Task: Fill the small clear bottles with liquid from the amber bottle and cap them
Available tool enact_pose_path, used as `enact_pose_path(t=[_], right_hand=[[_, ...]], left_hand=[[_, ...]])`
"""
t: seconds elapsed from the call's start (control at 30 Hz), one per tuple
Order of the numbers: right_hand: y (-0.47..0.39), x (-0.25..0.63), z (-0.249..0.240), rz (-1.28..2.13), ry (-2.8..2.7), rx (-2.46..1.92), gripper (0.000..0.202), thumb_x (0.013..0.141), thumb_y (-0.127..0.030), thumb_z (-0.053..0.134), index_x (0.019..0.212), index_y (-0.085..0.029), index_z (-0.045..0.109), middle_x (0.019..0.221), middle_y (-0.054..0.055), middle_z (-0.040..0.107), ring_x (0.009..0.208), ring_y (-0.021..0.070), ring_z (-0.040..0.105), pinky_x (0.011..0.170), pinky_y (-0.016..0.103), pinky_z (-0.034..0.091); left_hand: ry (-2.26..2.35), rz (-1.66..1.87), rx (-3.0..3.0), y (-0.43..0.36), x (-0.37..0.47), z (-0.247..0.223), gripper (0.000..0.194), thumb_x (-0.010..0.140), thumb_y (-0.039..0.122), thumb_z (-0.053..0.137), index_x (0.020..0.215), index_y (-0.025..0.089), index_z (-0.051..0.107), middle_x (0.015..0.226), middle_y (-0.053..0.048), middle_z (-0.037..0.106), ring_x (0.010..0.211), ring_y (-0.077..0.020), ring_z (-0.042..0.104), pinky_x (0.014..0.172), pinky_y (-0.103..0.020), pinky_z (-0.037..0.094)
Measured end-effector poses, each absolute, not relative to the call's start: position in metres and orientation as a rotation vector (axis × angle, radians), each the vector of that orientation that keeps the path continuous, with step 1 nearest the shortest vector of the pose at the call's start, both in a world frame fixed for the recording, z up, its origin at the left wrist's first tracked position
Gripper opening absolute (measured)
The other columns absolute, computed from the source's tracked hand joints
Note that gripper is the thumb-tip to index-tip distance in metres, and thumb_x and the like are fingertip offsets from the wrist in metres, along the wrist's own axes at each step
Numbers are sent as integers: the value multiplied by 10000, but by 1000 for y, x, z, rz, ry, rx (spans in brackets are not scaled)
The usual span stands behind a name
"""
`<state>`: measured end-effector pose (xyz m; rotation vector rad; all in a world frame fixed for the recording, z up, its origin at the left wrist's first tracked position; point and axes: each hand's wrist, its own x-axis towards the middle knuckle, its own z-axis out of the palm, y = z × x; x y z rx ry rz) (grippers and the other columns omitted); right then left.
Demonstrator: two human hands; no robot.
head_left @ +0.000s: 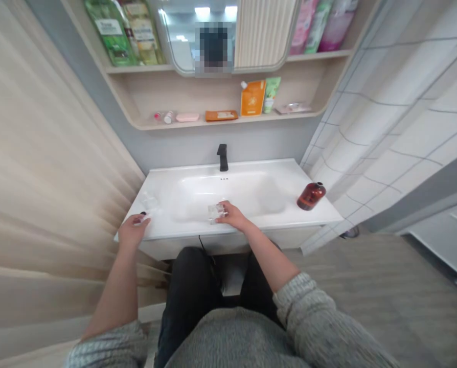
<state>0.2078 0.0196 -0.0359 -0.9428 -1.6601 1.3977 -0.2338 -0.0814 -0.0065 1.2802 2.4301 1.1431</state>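
My right hand (232, 215) holds a small clear, square-sided container (214, 213) above the front of the white sink basin (198, 191). Its contents, if any, cannot be made out. At the left front corner of the counter, my left hand (133, 229) has its fingers closed around a small piece with a dark end (143, 213) and a pale part; its kind is unclear. Just beyond that hand, a faint see-through object (149, 200) rests on the counter. An amber-brown bottle (311, 196) with an uncapped-looking neck stands tilted in view on the counter's right side.
A black faucet (223, 157) rises behind the basin. Above it, a shelf (167, 126) carries an orange pouch (253, 98), a green tube (271, 95), an orange packet (221, 115) and a pink bar (187, 117). A curtain (60, 153) hangs close on my left.
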Motion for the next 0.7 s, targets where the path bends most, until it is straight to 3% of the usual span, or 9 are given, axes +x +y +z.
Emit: enact_pose_path(t=[0.27,0.5,0.7], right_hand=[[22,206,-40,1425,-1647,-929,714,582,-423,995,1191,-283,649,1126,17,694,1078,257,683,948,421,581],[21,207,-38,1417,-1644,-943,751,573,-420,1000,1221,-279,648,1139,30,704,1075,257,686,956,421,580],[20,205,-37,1428,-1604,-948,764,555,-423,1018,1211,-276,657,1156,32,714,1016,237,691,937,407,591]], left_hand=[[2534,1178,1485,-90,-221,-17,279,833,441,699,990,212,673,1069,-104,696,1135,-331,653,1097,-482,505],[2634,1309,1650,-98,-196,-13,443,896,419,661,1259,166,638,1273,-182,645,1359,-401,541,1248,-593,364],[1925,1378,2012,-63,-98,-10,555,810,234,724,1357,208,636,1400,-171,621,1408,-380,543,1248,-568,394]])
